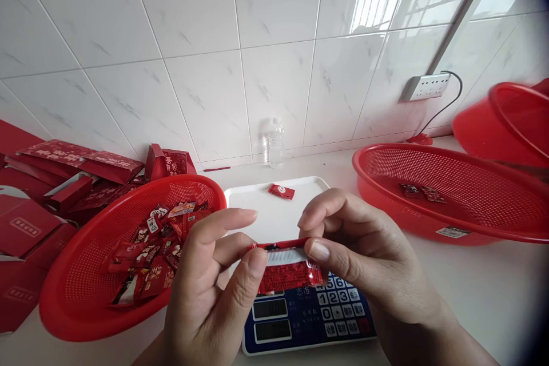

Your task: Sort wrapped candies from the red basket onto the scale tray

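Two bare hands, one item between them: a small red wrapped packet, pale crimped seam facing up, held level above a weighing scale. Left hand: pinching the packet's left end, thumb in front, forefinger raised clear of the wrapper. Right hand: pinching the right end, thumb at the upper corner, fingers curled behind. Scale: white weighing pan at the back, dark blue panel with displays and number keys at the front, partly hidden by the hands. One further red packet, lying on the pan near its far edge. One red perforated basket, left, with many mixed packets inside. One larger red basket, right, holding a few dark packets. One clear bottle, upright near the tiled wall. Several red boxes, at far left.
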A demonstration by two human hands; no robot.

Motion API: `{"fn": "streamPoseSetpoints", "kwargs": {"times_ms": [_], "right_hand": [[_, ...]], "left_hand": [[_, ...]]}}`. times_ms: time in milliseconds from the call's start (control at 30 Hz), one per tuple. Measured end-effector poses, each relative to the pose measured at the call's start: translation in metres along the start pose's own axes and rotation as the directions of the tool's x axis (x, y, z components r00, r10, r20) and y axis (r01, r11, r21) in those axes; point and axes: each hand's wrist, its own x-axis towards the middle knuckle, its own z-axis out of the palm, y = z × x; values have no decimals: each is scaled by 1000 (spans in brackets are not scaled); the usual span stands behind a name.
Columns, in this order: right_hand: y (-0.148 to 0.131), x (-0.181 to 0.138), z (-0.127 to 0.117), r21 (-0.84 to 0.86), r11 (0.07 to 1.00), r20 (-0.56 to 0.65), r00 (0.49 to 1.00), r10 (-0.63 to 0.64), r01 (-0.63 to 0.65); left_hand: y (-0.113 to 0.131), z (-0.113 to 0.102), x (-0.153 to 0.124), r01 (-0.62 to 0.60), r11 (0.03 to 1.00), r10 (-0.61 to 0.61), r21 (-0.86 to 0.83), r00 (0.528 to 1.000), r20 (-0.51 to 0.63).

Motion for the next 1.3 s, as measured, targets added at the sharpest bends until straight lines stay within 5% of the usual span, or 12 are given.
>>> {"fn": "streamPoseSetpoints", "kwargs": {"times_ms": [700,900,1300], "right_hand": [[0,2,0,-6,1000,2,1000,-6,6],[0,0,-1,-13,1000,10,1000,-4,5],[-1,-2,0,-19,1000,12,1000,3,-3]], "left_hand": [[0,1,0,15,1000,-15,-5,1000,15],[1,10,-2,16,1000,-14,11,995,-100],[2,13,-3,15,999,-11,29,993,-121]]}}
